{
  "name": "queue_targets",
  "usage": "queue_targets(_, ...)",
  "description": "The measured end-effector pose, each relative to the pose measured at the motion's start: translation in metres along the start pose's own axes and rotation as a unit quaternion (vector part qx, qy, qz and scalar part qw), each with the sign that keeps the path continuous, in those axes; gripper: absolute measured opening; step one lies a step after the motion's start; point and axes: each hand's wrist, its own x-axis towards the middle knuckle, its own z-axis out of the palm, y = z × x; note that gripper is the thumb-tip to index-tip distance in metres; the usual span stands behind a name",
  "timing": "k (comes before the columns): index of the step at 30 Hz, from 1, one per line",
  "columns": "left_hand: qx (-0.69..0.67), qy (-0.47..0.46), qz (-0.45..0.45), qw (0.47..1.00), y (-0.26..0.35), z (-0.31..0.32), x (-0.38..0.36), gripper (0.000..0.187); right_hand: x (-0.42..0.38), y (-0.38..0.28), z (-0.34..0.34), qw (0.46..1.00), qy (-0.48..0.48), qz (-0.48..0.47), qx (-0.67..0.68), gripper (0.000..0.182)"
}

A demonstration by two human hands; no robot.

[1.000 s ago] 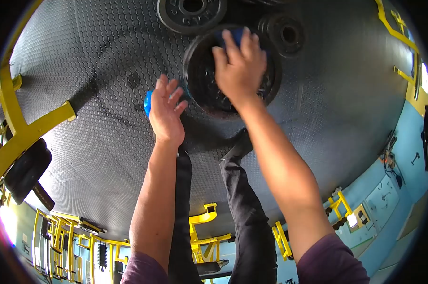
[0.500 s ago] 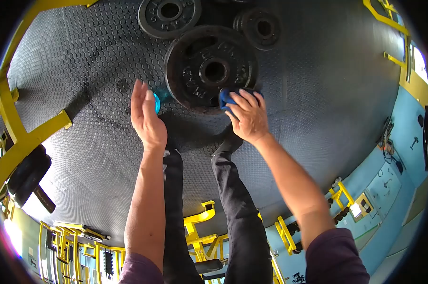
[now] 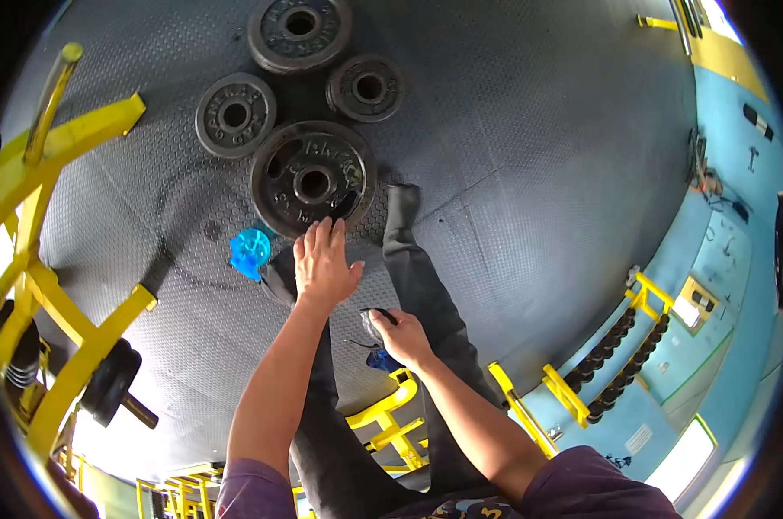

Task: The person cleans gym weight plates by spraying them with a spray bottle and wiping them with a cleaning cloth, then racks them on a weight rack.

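A large black weight plate (image 3: pixel 312 180) lies flat on the studded rubber floor (image 3: pixel 530 156). My left hand (image 3: pixel 323 265) reaches toward its near edge with fingers spread, fingertips at or just above the rim, holding nothing. My right hand (image 3: pixel 395 336) is pulled back close to my legs, fingers closed around a small dark object with a bit of blue cloth (image 3: pixel 378 359) hanging under it. A blue plastic thing (image 3: pixel 250 251) sits on the floor just left of my left hand.
Three smaller black plates (image 3: pixel 235 113) (image 3: pixel 299 32) (image 3: pixel 366 87) lie beyond the big one. A yellow steel frame (image 3: pixel 54 216) with a loaded bar end (image 3: pixel 110 385) stands at left. My dark-trousered legs (image 3: pixel 413 259) stretch forward. A dumbbell rack (image 3: pixel 612 355) lines the right wall.
My right hand has left the big plate and drawn back toward my body with the cloth. My left hand has moved right, to the plate's near edge. The view has pulled back.
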Motion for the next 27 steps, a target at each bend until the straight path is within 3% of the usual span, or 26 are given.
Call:
queue_targets(3,0.134,-0.027,-0.037,0.990,0.007,0.021,0.048,0.125,0.043,0.006,-0.006,0.997,-0.036,0.026,0.057,0.041)
queue_targets(5,0.170,-0.036,-0.059,0.983,0.004,0.040,0.073,0.126,0.072,0.038,-0.004,1.000,-0.004,0.013,-0.012,0.045)
queue_targets(7,0.226,-0.023,-0.064,0.972,0.003,0.061,0.084,0.131,0.075,0.025,-0.024,0.998,-0.028,0.044,0.045,0.045)
queue_targets(9,0.250,-0.009,-0.053,0.967,-0.010,0.080,0.087,0.127,0.082,0.029,-0.029,0.987,-0.047,0.060,0.140,0.045)
queue_targets(11,0.293,0.064,-0.002,0.954,-0.035,0.098,0.092,0.114,0.084,0.036,-0.028,0.987,-0.052,0.060,0.139,0.045)
queue_targets(14,0.274,0.102,0.064,0.954,-0.041,0.098,0.096,0.100,0.089,0.033,-0.034,0.989,-0.067,0.063,0.112,0.045)
queue_targets(16,0.243,0.086,0.055,0.965,-0.041,0.095,0.098,0.102,0.096,0.018,-0.048,0.966,-0.114,0.143,0.182,0.051)
queue_targets(17,0.209,0.070,0.048,0.974,-0.040,0.094,0.096,0.104,0.104,0.013,-0.053,0.971,-0.131,0.137,0.148,0.059)
queue_targets(19,0.212,0.063,0.051,0.974,-0.037,0.092,0.096,0.105,0.136,-0.003,-0.057,0.996,-0.074,0.011,0.041,0.061)
queue_targets(20,0.217,0.066,0.048,0.973,-0.037,0.090,0.097,0.106,0.157,-0.018,-0.063,0.993,-0.081,-0.020,0.081,0.055)
queue_targets(21,0.221,0.084,0.060,0.970,-0.038,0.091,0.097,0.101,0.190,-0.010,-0.051,0.994,-0.063,0.010,0.089,0.042)
queue_targets(22,0.224,0.085,0.054,0.969,-0.040,0.091,0.097,0.101,0.219,-0.016,-0.053,0.976,-0.121,0.040,0.174,0.027)
queue_targets(23,0.238,0.100,0.062,0.964,-0.043,0.092,0.099,0.100,0.241,-0.025,-0.048,0.945,-0.099,0.025,0.312,0.030)
queue_targets(24,0.249,0.112,0.069,0.959,-0.044,0.096,0.099,0.098,0.270,-0.016,-0.042,0.934,-0.152,0.028,0.322,0.048)
queue_targets(26,0.227,0.108,0.060,0.966,-0.040,0.089,0.098,0.095,0.285,-0.020,-0.043,0.907,-0.255,0.028,0.335,0.058)
queue_targets(27,0.215,0.109,0.062,0.968,-0.039,0.087,0.100,0.093,0.286,-0.017,-0.045,0.907,-0.257,0.034,0.333,0.058)
